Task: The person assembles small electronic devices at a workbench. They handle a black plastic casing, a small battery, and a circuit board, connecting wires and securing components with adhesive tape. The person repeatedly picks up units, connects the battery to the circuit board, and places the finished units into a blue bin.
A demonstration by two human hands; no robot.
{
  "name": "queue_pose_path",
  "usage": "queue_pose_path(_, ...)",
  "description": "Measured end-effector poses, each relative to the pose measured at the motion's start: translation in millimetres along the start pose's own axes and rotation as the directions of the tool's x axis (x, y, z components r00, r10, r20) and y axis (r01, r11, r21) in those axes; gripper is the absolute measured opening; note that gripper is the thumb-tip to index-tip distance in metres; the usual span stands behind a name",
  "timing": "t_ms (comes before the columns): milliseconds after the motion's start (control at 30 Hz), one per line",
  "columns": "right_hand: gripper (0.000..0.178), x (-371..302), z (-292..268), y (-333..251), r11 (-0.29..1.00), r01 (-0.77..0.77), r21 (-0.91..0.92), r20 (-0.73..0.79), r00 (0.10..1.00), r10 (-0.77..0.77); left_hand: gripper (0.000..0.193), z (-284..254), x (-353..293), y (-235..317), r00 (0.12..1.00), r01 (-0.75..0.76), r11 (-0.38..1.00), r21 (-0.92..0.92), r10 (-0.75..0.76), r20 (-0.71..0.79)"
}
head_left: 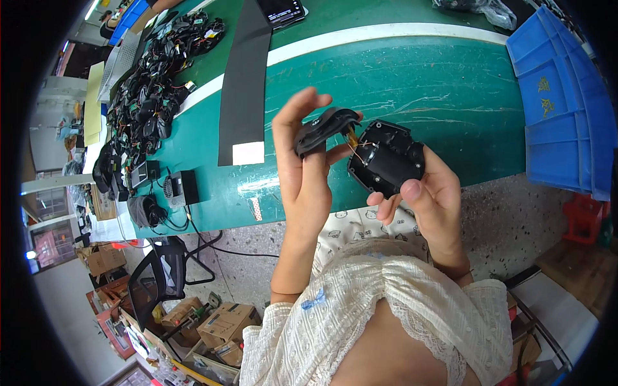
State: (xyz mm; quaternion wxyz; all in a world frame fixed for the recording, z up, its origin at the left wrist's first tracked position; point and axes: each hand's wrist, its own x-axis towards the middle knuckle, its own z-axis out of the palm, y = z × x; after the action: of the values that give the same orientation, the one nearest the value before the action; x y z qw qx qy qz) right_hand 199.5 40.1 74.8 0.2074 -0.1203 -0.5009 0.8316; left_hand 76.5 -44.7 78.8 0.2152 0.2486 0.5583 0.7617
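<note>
Above the near edge of the green table, my left hand grips a curved black plastic cover, its index finger raised. My right hand holds a black device housing with a rounded cylinder part and several small screws. The two parts are apart but joined by thin wires, with a yellowish piece showing between them. The fingers behind the housing are partly hidden.
A heap of black electronic parts with cables lies at the left. A black mat strip crosses the green table. Blue bins stand at the right, a phone at the far side, a black box-shaped device near left.
</note>
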Motion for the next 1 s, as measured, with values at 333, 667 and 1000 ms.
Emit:
queue_pose_path(333,0.044,5.6,-5.4,-0.4,0.999,0.028,0.03,-0.032,0.999,-0.027,0.027,-2.3,2.0,-7.2,0.991,0.085,0.991,0.101,-0.095,0.097)
queue_pose_path(667,0.039,14.4,-17.1,27.5,0.994,0.093,0.054,0.025,0.995,-0.095,0.025,5.6,12.6,-29.8,0.977,0.17,0.978,0.119,-0.184,0.112)
queue_pose_path(1000,0.039,-2.2,-51.9,15.5,0.951,0.232,0.203,-0.274,0.946,-0.172,0.055,37.0,3.2,-47.9,0.854,0.06,0.977,0.206,-0.157,0.497)
